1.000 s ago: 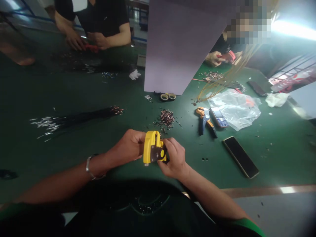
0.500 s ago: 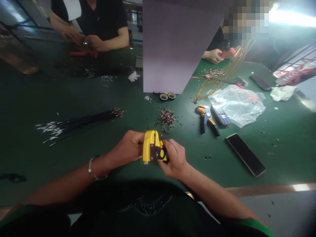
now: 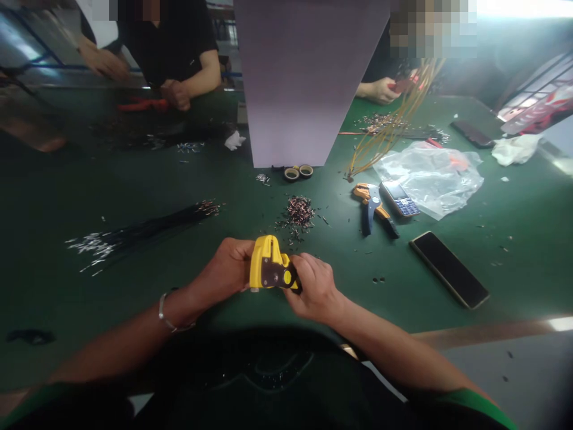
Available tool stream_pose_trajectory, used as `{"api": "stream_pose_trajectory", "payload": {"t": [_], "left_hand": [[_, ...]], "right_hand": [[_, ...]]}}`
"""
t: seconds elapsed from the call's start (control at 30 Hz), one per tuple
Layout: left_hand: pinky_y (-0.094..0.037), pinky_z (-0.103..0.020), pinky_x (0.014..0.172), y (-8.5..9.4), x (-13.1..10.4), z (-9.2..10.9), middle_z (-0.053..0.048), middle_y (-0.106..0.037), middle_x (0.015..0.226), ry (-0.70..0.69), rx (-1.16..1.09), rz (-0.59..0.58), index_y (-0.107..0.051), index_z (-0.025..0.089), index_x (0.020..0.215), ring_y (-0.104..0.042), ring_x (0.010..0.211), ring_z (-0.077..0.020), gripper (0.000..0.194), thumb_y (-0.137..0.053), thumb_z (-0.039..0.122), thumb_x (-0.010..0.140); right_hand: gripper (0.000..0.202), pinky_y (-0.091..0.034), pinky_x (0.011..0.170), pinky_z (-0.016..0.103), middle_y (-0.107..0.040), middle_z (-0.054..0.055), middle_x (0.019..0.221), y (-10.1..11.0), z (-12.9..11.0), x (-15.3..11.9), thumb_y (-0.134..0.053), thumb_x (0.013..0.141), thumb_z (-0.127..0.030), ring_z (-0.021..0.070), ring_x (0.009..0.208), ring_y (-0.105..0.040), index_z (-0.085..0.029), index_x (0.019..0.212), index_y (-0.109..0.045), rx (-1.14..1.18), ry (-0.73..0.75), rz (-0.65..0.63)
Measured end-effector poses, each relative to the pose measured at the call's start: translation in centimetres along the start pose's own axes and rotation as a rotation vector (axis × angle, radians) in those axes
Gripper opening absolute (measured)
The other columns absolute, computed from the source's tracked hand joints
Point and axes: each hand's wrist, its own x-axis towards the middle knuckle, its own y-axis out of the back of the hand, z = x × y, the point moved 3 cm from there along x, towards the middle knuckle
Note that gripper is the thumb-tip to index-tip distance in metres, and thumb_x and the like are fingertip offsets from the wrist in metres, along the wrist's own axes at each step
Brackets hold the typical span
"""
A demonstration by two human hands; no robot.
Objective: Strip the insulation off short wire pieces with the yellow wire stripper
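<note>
My right hand (image 3: 316, 286) is wrapped round the handles of a yellow and black wire stripper (image 3: 268, 263), held above the table edge nearest me. My left hand (image 3: 228, 266) is closed in a pinch against the left side of the tool's head. Its fingertips are hidden behind the yellow body, so what they pinch does not show. Just beyond the tool lies a pile of short cut bits of black insulation and copper (image 3: 299, 212). A bundle of black wires (image 3: 152, 230) with bared ends stretches across the table to the left.
Rightward lie an orange and blue wire stripper (image 3: 372, 206), a keypad phone (image 3: 401, 198), a clear plastic bag (image 3: 434, 179) and a black smartphone (image 3: 450, 269). Two tape rolls (image 3: 298, 172) sit by a pale upright panel (image 3: 290, 89). Two co-workers' hands (image 3: 176, 94) (image 3: 380, 91) are across the table.
The view has shifted slightly. Both my hands still hold the yellow stripper in much the same pose. The co-worker at the upper left has drawn their hands apart.
</note>
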Motion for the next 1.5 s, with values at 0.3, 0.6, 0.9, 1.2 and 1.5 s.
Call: {"api": "stream_pose_trajectory", "payload": {"t": [0.3, 0.6, 0.9, 1.2, 1.5], "left_hand": [[-0.029, -0.013, 0.039, -0.2, -0.2, 0.9, 0.008, -0.047, 0.041, -0.037, 0.016, 0.016, -0.06, 0.013, 0.056, -0.036, 0.039, -0.0022, 0.01, -0.064, 0.01, 0.064], [-0.026, -0.013, 0.037, -0.3, -0.1, 0.9, 0.009, -0.047, 0.039, -0.099, -0.051, -0.014, -0.054, 0.015, 0.052, -0.036, 0.037, -0.002, 0.012, -0.058, 0.007, 0.06], [-0.026, -0.014, 0.036, -0.2, -0.1, -0.1, 0.009, -0.044, 0.037, 0.039, -0.025, 0.038, -0.054, 0.015, 0.052, -0.033, 0.035, -0.0022, 0.006, -0.05, 0.01, 0.054], [-0.025, -0.013, 0.035, -0.2, 0.0, -0.5, 0.01, -0.042, 0.036, 0.065, -0.02, 0.046, -0.057, 0.015, 0.056, -0.032, 0.033, -0.0019, 0.009, -0.05, 0.009, 0.055], [-0.026, -0.015, 0.035, -0.3, 0.2, -1.0, 0.009, -0.041, 0.036, 0.082, -0.035, 0.046, -0.055, 0.016, 0.057, -0.035, 0.032, -0.0025, 0.006, -0.055, 0.011, 0.061]], "right_hand": [[0.028, -0.048, 0.057, 0.034, -0.058, 0.008, 0.077, -0.4, 0.1, -0.1, -0.048, 0.078, -0.019, 0.0223, 0.065, -0.056, -0.015, 0.105, -0.044, 0.034, -0.03, -0.007], [0.029, -0.048, 0.058, 0.034, -0.059, 0.008, 0.079, -0.4, 0.3, 0.0, -0.048, 0.075, -0.017, 0.0226, 0.066, -0.057, -0.016, 0.104, -0.044, 0.056, -0.051, 0.004], [0.026, -0.045, 0.055, 0.032, -0.058, 0.006, 0.075, -0.7, 0.4, -0.2, -0.047, 0.074, -0.016, 0.0217, 0.063, -0.056, -0.016, 0.1, -0.045, 0.06, -0.067, -0.001], [0.026, -0.044, 0.055, 0.031, -0.058, 0.005, 0.072, -1.1, 0.6, -0.4, -0.047, 0.073, -0.018, 0.0207, 0.06, -0.055, -0.016, 0.099, -0.045, 0.066, -0.079, -0.023], [0.018, -0.042, 0.053, 0.029, -0.059, 0.003, 0.067, -0.9, 0.8, -0.1, -0.05, 0.074, -0.02, 0.0194, 0.057, -0.055, -0.017, 0.091, -0.048, 0.082, -0.108, 0.0]]}}
